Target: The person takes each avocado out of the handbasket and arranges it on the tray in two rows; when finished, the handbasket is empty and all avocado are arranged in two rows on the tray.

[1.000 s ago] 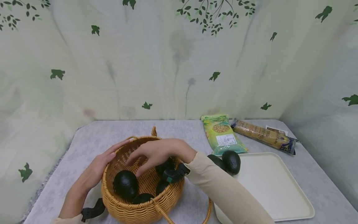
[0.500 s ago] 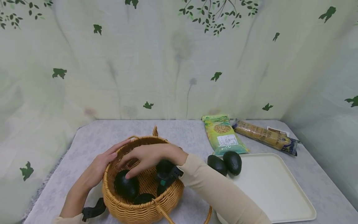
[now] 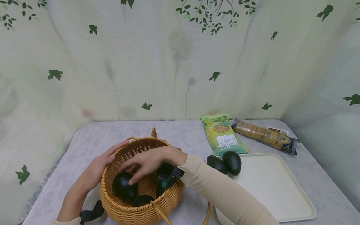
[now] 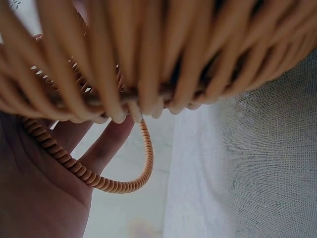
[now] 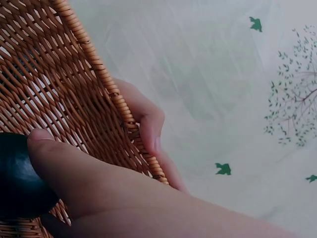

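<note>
A wicker basket (image 3: 127,209) stands at the front left of the table and holds three dark avocados. My right hand (image 3: 146,161) reaches into it from the right, and its straight fingers lie on top of the leftmost avocado (image 3: 123,189). In the right wrist view the thumb touches that avocado (image 5: 17,183). My left hand (image 3: 97,167) rests flat against the outside of the basket's left rim, fingers stretched along it. In the left wrist view its palm (image 4: 39,198) lies against the basket (image 4: 148,59). Two more avocados (image 3: 232,162) sit on the near-left corner of the cream tray (image 3: 275,190).
A green food bag (image 3: 223,135) and a long noodle packet (image 3: 264,136) lie behind the tray. The basket's loose handle (image 3: 209,212) hangs down on its right side. Leaf-printed curtain walls close in the grey table (image 3: 182,131) at the back and on both sides.
My right hand has sunk lower and to the left inside the basket until its fingers lie on the leftmost avocado. The left hand and the basket have stayed in place.
</note>
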